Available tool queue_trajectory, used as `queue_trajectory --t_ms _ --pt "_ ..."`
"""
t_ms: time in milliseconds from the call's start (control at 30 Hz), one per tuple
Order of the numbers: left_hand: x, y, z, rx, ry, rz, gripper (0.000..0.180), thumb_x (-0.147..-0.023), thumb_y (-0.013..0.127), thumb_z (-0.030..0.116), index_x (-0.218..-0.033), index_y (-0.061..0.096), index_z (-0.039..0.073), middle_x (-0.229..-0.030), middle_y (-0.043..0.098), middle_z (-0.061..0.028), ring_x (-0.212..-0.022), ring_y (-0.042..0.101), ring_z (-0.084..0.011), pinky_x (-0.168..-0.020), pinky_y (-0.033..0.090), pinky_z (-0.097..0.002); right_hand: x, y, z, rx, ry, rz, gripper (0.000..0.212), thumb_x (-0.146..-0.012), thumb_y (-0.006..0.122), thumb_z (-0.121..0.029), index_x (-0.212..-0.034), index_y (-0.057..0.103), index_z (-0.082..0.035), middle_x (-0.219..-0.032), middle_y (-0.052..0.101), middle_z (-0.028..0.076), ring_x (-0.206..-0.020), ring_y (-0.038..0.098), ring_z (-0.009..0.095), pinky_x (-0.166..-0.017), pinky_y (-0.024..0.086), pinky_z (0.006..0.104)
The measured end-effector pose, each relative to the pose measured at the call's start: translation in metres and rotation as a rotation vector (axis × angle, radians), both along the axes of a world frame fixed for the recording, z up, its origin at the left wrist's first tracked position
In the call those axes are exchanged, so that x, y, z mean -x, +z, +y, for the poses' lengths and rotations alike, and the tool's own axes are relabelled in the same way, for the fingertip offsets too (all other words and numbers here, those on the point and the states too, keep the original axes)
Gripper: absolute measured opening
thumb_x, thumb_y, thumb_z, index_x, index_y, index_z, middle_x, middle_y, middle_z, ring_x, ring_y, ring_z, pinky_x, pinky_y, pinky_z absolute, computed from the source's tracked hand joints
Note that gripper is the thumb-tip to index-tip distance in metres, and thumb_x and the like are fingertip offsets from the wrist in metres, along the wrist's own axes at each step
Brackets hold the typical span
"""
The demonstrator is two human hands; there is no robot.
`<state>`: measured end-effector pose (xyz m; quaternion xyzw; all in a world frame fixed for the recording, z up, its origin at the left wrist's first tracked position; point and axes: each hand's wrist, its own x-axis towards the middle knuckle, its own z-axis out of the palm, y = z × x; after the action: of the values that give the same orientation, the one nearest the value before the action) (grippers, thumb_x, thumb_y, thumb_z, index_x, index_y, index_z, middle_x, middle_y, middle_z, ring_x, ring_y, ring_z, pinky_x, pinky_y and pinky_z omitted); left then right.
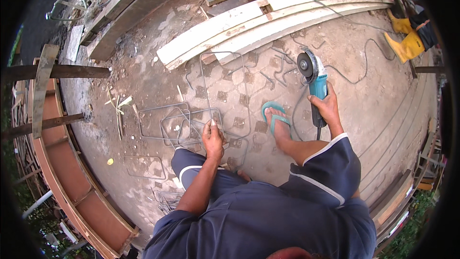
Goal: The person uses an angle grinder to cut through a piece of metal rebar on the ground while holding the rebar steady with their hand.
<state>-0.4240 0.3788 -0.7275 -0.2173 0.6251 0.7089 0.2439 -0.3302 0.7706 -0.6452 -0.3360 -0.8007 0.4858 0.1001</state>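
My right hand [326, 107] grips the body of a teal angle grinder [314, 77], its disc pointing away from me above the ground. My left hand [212, 138] pinches a long bent steel-rod loop [225, 93] that lies on the concrete and reaches toward the planks. Under and beside that hand lie several rectangular rod stirrups [165, 124]. My foot in a teal flip-flop [275, 117] rests on the ground between the two hands.
Pale wooden planks [268, 21] lie across the far side, with short bent rod pieces [278, 64] in front of them. The grinder's cord [357, 64] snakes off right. Yellow rubber boots [405, 38] stand far right. Brown formwork [62, 163] edges the slab at left.
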Motion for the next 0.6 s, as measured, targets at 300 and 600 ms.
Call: queue_trajectory --t_ms 300,600 --pt "0.036 0.023 0.056 -0.541 0.145 -0.258 0.027 -0.109 0.054 0.037 -0.116 0.059 0.011 -0.062 0.031 0.0061 -0.046 0.026 -0.0065 -0.041 0.022 -0.0247 0.028 -0.003 0.008 -0.002 0.005 0.030 0.058 -0.075 0.082 -0.017 -0.123 0.058 0.002 -0.105 0.067 0.014 -0.094 0.063 0.022 -0.088 0.051 0.0360" --pt "0.030 -0.042 0.177 -0.520 0.284 -0.496 0.053 -0.102 0.053 0.063 -0.079 0.046 0.016 -0.056 0.027 0.0050 -0.043 0.023 -0.0094 -0.039 0.020 -0.0263 0.087 0.038 0.034 -0.219 0.208 -0.075 0.074 -0.073 0.081 -0.019 -0.136 0.052 0.006 -0.107 0.069 0.018 -0.095 0.066 0.025 -0.088 0.053 0.0372"
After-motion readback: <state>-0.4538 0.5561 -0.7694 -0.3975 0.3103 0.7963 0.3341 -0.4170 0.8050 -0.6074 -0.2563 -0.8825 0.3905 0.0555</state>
